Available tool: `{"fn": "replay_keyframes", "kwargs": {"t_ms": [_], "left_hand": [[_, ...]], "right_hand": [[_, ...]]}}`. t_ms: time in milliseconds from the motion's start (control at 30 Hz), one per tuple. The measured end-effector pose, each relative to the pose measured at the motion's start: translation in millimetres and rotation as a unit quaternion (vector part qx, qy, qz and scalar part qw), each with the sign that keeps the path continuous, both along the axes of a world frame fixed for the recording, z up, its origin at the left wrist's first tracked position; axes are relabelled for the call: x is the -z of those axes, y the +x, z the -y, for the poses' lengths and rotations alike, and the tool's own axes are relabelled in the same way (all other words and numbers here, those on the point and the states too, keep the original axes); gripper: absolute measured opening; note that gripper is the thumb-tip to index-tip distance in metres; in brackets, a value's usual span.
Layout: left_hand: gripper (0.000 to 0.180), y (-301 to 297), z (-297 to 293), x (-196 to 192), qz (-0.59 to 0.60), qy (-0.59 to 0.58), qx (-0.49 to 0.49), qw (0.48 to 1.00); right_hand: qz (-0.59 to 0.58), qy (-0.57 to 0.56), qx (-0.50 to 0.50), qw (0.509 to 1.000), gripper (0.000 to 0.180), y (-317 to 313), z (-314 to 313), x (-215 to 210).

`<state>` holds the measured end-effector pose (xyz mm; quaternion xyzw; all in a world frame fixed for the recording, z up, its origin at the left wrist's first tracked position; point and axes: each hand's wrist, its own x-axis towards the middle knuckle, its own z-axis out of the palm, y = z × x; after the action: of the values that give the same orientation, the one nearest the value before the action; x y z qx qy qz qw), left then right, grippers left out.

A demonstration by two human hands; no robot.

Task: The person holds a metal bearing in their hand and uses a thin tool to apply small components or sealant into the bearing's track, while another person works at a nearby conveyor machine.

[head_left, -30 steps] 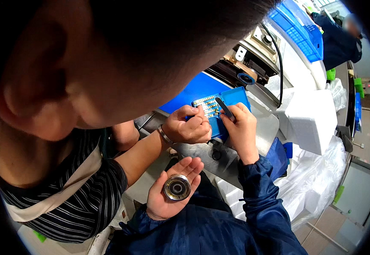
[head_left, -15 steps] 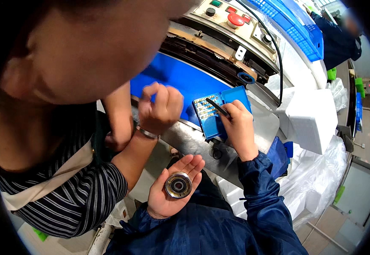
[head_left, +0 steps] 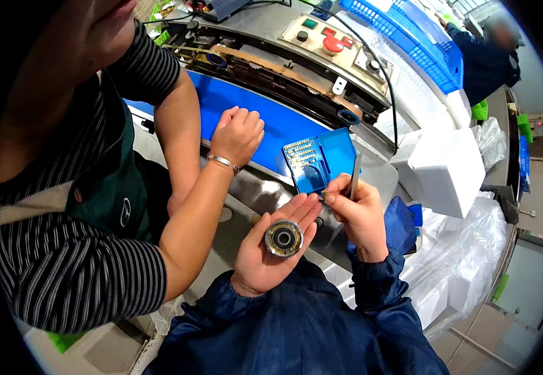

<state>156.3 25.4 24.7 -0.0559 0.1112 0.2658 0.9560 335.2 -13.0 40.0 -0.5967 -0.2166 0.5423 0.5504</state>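
Observation:
On the upturned palm of my left hand [head_left: 265, 256] rests a round metal wheel [head_left: 284, 238] with a brass-coloured ring and a dark centre. My right hand [head_left: 360, 219] is closed around a slim pair of tweezers [head_left: 355, 178], its tips pointing up. A tiny brass-coloured piece [head_left: 325, 192] shows at the right thumb and forefinger, close to the left fingertips; its kind is too small to tell. Just beyond both hands lies an open blue plastic case [head_left: 339, 153], with rows of small brass-coloured pieces [head_left: 302, 154] in its left half.
At the left, a person in a striped top rests a loosely closed hand [head_left: 240, 134] over a blue conveyor belt [head_left: 221, 97]. Behind it stands a machine with a red button [head_left: 332, 45]. White foam boxes [head_left: 449, 169] and clear plastic wrap [head_left: 465, 256] are at the right.
My right hand has drawn back from the case toward my left hand, and the tweezers now point up. The left hand and wheel have risen slightly rightward. The other person has leaned back.

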Motion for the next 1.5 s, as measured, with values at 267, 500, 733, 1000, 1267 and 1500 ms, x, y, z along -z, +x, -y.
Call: {"fn": "replay_keyframes", "kwargs": {"t_ms": [267,500,733,1000,1267,1500], "left_hand": [[0.054,11,9,-34,-0.011,0.059,0.029,0.998],[0.053,19,23,-39,-0.004,0.095,0.036,0.995],[0.050,24,31,-37,-0.007,0.074,0.048,0.996],[0.049,23,24,-51,0.050,0.047,0.023,0.997],[0.050,31,15,-68,0.110,-0.005,0.022,0.994],[0.048,44,14,-74,0.131,-0.037,-0.028,0.990]], "right_hand": [[0.613,0.221,-0.121,0.749,0.017,-5,17,-46],[0.657,0.163,-0.192,0.711,0.018,0,36,-68],[0.624,0.111,-0.181,0.752,0.011,3,30,-83],[0.645,0.140,-0.147,0.737,0.016,6,35,-98],[0.565,0.156,0.038,0.809,0.008,-16,53,-112],[0.511,0.157,0.060,0.843,0.011,-57,79,-113]]}}
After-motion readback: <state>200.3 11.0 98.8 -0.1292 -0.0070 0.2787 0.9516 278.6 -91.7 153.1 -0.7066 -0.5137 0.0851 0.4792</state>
